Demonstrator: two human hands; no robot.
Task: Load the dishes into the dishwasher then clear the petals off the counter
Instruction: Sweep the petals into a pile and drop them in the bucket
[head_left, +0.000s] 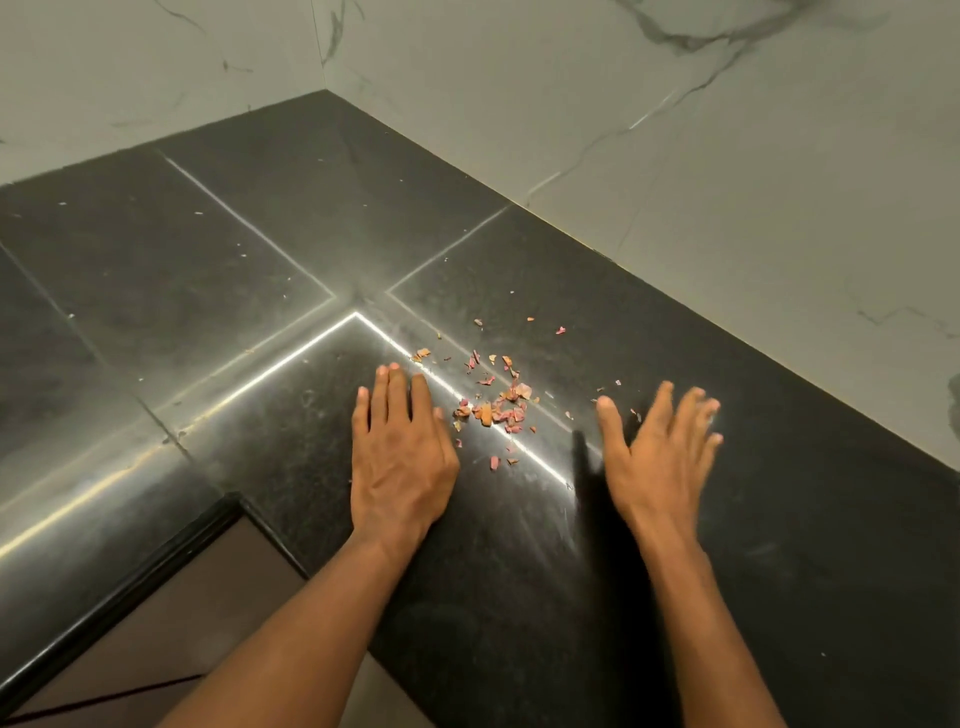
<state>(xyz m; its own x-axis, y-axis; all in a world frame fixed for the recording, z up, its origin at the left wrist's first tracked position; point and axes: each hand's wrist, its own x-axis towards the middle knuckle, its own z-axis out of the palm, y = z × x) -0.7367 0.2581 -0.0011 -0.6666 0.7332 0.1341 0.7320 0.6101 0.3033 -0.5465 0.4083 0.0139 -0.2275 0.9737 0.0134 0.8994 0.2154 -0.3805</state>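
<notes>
No readable text, labels, brands or numbers anywhere in view. Nothing printed on the counter (727, 545) around either hand, and nothing on the wall (675, 156) beyond the fingertips, only grey veining in the marble.

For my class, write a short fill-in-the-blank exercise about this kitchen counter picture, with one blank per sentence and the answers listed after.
1. The petals lie on a counter whose colour is ____.
2. The main heap of petals sits ____ the left hand and the right hand.
3. Both hands have their fingers ____, holding nothing.
4. The wall behind the counter is pale with grey ____ like marble.

Answers: black; between; open; veins
</notes>
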